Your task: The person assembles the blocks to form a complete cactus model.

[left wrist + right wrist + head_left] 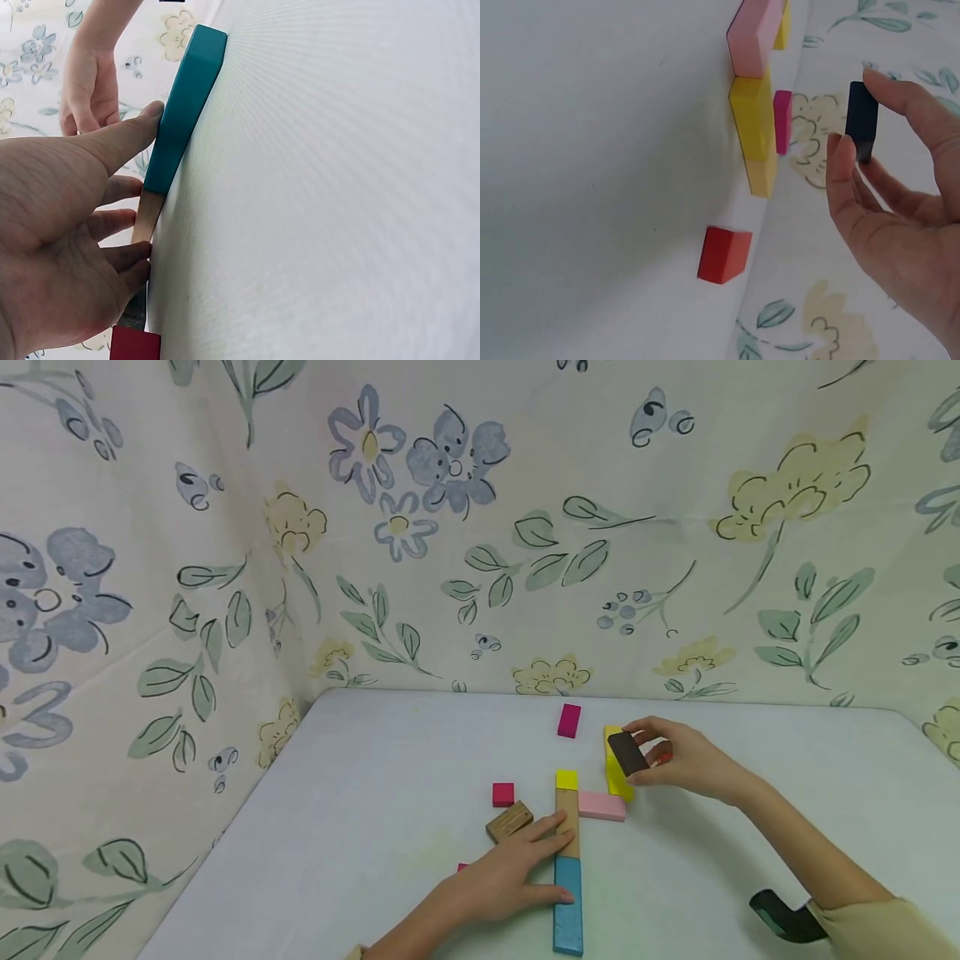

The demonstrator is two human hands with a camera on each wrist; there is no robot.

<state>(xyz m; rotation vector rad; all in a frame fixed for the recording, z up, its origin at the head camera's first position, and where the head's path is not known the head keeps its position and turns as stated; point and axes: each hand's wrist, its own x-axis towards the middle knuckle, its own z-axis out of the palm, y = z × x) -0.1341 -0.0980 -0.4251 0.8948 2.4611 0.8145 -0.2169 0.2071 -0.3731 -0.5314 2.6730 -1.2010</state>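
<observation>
My left hand (506, 877) rests against a column of blocks. Its thumb touches the blue block (567, 927) and its fingertips lie on the plain wooden block (570, 842); the left wrist view shows them extended along the blocks' side. A small yellow block (566, 779) caps the column's far end. My right hand (693, 764) pinches a dark brown block (627, 753) between thumb and fingers, raised above the table. Below it are a pink block (603, 807), which touches the column's right side, and a longer yellow block (618, 787), partly hidden by the dark one.
Left of the column lie a brown wood-grain block (510, 820) and a small red block (503, 794). A magenta block (569, 721) is farther back. In the right wrist view a red block (724, 255) stands on the white table (390, 752). Floral cloth (525, 610) hangs behind.
</observation>
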